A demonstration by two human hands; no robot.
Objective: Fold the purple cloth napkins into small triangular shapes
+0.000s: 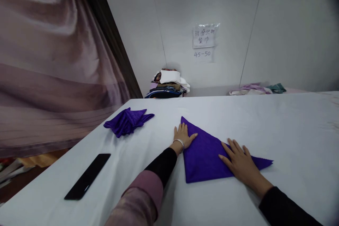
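Observation:
A purple cloth napkin (208,155) lies folded into a triangle on the white-covered table (148,187). One corner points away from me, another stretches to the right. My left hand (183,136), with a silvery bracelet at the wrist, rests flat on the napkin's left edge near the far corner, fingers spread. On the right part of the cloth lies my right hand (239,160), palm down, its fingers apart. Neither hand grips the fabric. Part of the long slanting edge is hidden under the right hand.
Another purple cloth (127,122), gathered into pleats, sits at the table's far left. Closer to me is a black phone-like slab (87,177). Stacked clothes (168,84) and more fabric (251,89) lie beyond the far edge. A pinkish curtain (53,60) hangs at left; handwritten paper (205,39) is on the wall.

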